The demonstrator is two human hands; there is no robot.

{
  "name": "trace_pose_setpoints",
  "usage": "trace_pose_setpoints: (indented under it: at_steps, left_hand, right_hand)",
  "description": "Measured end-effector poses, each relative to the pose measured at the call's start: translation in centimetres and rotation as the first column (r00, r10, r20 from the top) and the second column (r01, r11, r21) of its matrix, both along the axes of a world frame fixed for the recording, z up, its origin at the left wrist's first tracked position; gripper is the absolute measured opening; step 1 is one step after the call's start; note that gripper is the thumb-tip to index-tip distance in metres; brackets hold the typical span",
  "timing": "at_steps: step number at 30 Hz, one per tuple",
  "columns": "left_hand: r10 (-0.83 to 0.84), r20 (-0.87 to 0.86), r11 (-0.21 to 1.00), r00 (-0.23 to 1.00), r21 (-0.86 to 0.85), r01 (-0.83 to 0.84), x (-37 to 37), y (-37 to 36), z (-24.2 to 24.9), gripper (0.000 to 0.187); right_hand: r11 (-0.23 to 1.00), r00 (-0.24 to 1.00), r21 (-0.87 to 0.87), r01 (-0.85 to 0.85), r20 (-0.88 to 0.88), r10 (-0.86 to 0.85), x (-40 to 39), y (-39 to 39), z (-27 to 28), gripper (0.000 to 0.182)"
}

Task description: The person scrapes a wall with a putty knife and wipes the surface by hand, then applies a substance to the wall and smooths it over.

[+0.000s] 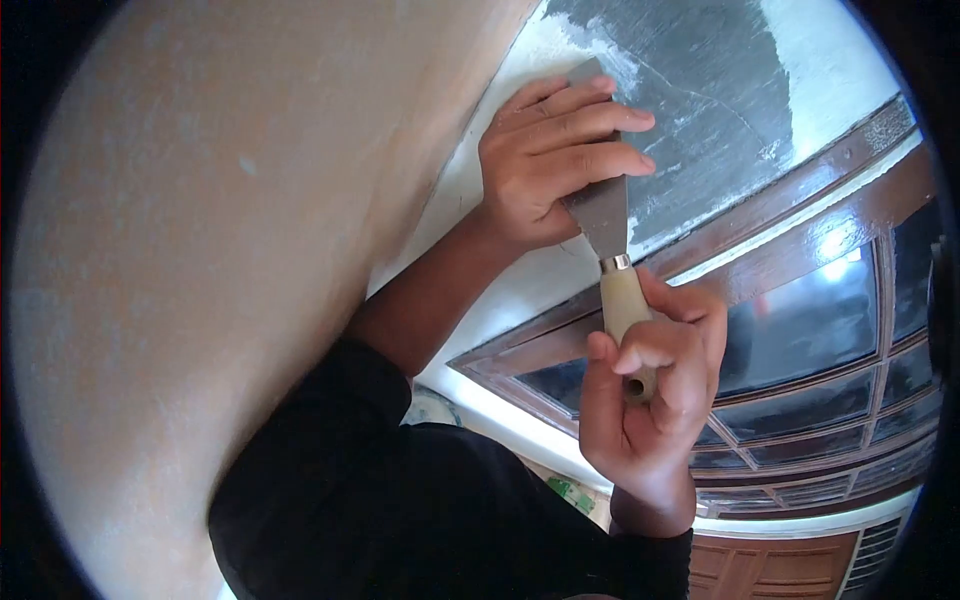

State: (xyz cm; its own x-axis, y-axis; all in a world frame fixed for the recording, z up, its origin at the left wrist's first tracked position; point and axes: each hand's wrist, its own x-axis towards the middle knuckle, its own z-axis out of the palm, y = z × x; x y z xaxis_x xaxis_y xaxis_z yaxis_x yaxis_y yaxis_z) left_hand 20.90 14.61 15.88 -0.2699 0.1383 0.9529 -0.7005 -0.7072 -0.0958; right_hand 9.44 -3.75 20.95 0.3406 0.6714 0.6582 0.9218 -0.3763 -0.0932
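A putty knife has a broad metal blade [605, 220] and a pale handle [623, 298] with a hole in its end. My right hand [660, 390] is wrapped round the handle, palm side towards the camera. Higher up, my left hand [560, 150] lies across the blade with its fingers stretched out and a little apart. The blade's far end shows past the left fingers, against a dark grey patch [700, 110] on the white wall surface [840, 60]. Whitish smears and a thin pale line mark the patch.
A plain beige wall [230, 200] fills the left side and meets the white surface at a corner. Brown window frames [790, 220] with glass panes run along the right. Low at the right is a brown panelled door [770, 570]. Black sleeves cover both arms.
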Motion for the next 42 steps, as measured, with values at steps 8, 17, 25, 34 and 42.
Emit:
trace_pose_setpoints:
  at_steps: [8, 17, 25, 34, 42]
  left_hand:
    - [-0.058, 0.041, 0.996, 0.998, -0.064, 0.060, -0.2, -0.8, -0.1, 0.019]
    - [-0.071, 0.050, 0.994, 0.996, -0.084, 0.075, 0.3, -0.6, -0.2, 0.015]
    - [-0.020, 0.019, 0.997, 1.000, -0.074, 0.021, 0.3, -0.2, -0.4, 0.014]
    - [-0.092, 0.052, 0.991, 0.994, -0.092, 0.097, 0.1, -0.7, -0.3, 0.015]
    - [-0.069, 0.050, 0.994, 0.996, -0.077, 0.073, 0.3, -0.4, -0.3, 0.016]
  right_hand:
    - [1.000, 0.999, 0.015, -0.025, 0.026, 0.025, -0.6, 0.0, -0.1, 0.027]
    - [1.000, 1.000, -0.006, -0.002, -0.009, 0.002, -0.2, 0.0, -0.5, 0.026]
    - [1.000, 1.000, 0.014, -0.026, -0.006, 0.026, 0.4, -0.1, -0.6, 0.025]
    - [0.997, 0.997, 0.044, -0.070, 0.040, 0.068, 0.1, 0.3, -0.3, 0.025]
    - [0.998, 0.999, 0.043, -0.042, 0.013, 0.042, 0.1, 0.1, -0.5, 0.026]
